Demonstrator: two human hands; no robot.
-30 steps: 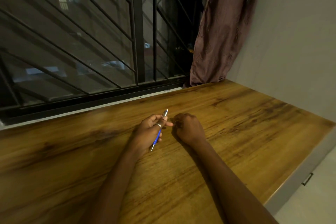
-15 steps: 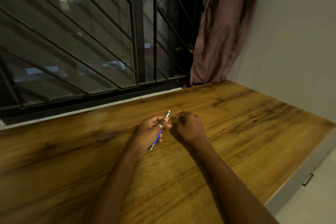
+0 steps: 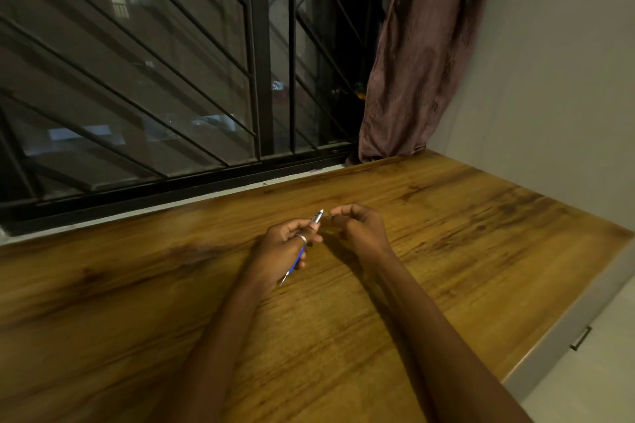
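Note:
A blue pen (image 3: 316, 217) with a silver tip lies in my left hand (image 3: 281, 251), which grips it, tip pointing up and away toward the window. A ring sits on one finger of that hand. My right hand (image 3: 364, 230) hovers just right of the pen tip with its fingers curled. Its fingertips pinch a tiny thin piece (image 3: 330, 216) that is too small to identify. Both hands are just above the wooden table (image 3: 464, 251), near its middle.
A barred window (image 3: 261, 79) runs along the table's far edge, dark outside. A mauve curtain (image 3: 419, 62) hangs at the far right corner beside a plain wall (image 3: 556, 79). The table's right edge drops to a cabinet front with a small handle (image 3: 580, 337).
Both hands have lifted slightly off the table and moved a little away from me. The right hand's fingertips have come up level with the pen tip.

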